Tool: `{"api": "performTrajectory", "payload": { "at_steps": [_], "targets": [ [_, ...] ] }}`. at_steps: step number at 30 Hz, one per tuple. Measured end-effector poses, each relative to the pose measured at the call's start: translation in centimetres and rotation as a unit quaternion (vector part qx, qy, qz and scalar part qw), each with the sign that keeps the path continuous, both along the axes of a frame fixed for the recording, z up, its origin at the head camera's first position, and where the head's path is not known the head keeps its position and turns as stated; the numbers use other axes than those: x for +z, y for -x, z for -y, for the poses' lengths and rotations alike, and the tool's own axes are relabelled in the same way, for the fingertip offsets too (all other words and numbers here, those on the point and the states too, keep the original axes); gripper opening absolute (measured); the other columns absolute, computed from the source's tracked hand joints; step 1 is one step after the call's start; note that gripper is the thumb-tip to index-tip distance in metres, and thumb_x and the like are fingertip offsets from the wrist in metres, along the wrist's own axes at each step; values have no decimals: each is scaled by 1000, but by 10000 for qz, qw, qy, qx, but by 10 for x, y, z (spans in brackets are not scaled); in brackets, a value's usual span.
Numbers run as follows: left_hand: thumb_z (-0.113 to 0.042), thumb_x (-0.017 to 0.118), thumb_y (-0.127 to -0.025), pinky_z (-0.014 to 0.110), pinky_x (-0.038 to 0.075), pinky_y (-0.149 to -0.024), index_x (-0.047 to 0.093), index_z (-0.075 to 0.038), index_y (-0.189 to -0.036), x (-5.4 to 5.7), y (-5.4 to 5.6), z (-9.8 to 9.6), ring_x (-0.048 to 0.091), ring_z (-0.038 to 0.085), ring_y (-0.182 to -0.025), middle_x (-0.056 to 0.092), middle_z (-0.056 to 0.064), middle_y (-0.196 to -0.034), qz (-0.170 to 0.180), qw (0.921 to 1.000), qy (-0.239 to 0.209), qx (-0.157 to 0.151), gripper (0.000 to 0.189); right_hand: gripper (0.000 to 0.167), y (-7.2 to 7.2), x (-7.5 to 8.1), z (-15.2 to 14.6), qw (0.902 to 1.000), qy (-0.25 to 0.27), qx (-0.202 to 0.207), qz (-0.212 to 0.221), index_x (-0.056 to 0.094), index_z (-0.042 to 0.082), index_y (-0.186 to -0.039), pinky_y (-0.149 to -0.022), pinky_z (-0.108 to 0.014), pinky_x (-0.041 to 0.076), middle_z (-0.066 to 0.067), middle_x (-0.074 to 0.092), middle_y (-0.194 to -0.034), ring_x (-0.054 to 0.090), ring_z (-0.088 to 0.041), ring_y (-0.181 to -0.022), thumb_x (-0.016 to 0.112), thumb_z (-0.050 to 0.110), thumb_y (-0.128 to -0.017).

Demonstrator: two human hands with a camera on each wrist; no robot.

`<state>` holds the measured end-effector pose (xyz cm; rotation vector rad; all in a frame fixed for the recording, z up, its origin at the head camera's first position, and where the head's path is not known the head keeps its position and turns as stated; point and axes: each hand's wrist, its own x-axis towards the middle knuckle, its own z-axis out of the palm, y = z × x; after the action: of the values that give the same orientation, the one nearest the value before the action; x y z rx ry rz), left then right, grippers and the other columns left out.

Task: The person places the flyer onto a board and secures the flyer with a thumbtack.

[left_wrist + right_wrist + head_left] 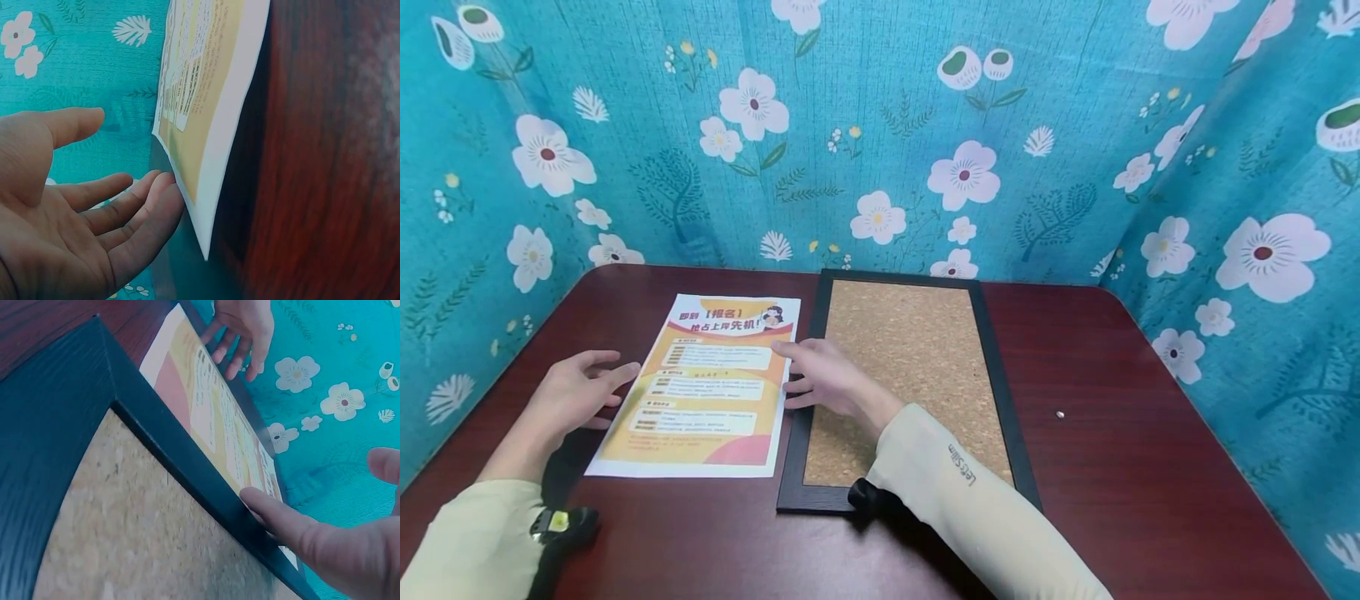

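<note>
A yellow-and-white printed poster point(700, 454) lies on the table, left of a black-framed cork board point(917, 367). My left hand point(576, 387) is at the poster's left edge, thumb and fingers spread apart. In the left wrist view its fingertips point(165, 187) are right at the edge of the sheet, near a corner that looks slightly lifted. My right hand point(831, 377) reaches across the board to the poster's right edge, fingers extended. One finger point(269, 509) lies over the boundary between frame and poster in the right wrist view.
The dark red table point(1120, 492) stands against a blue floral curtain point(865, 108). A tiny shiny object point(1060, 414) lies right of the board. The board's raised frame point(156, 434) borders the poster's right side.
</note>
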<state>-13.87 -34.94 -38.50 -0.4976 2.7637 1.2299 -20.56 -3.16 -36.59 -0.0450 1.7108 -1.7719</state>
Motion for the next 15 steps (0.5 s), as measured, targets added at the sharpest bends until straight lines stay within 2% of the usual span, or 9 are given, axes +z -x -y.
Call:
{"api": "performTrajectory", "payload": {
  "at_steps": [6, 9, 15],
  "targets": [
    [-48, 54, -100, 43, 59, -66, 25, 16, -149, -1, 2, 1, 59, 47, -102, 42, 42, -134, -36, 10000, -67, -51, 85, 71, 2, 0, 1, 9988, 249, -38, 418, 31, -2, -150, -93, -54, 50, -30, 43, -146, 53, -43, -126, 61, 39, -100],
    [-48, 53, -100, 43, 59, -66, 27, 16, -148, -1, 3, 2, 59, 47, -101, 43, 41, -133, -11, 10000, -65, -49, 84, 70, 2, 0, 2, 9979, 318, -70, 559, 31, 0, -151, -93, -54, 51, -30, 42, -147, 51, -44, -128, 61, 39, -100],
    [-48, 54, -100, 43, 59, -67, 30, 17, -146, -2, 5, 4, 60, 46, -99, 47, 39, -127, 124, 9999, -96, 71, 83, 77, 2, -2, 2, 9957, 514, -165, 749, 22, 0, -155, -95, -53, 50, -33, 42, -144, 47, -47, -130, 61, 37, -100]
  ]
}}
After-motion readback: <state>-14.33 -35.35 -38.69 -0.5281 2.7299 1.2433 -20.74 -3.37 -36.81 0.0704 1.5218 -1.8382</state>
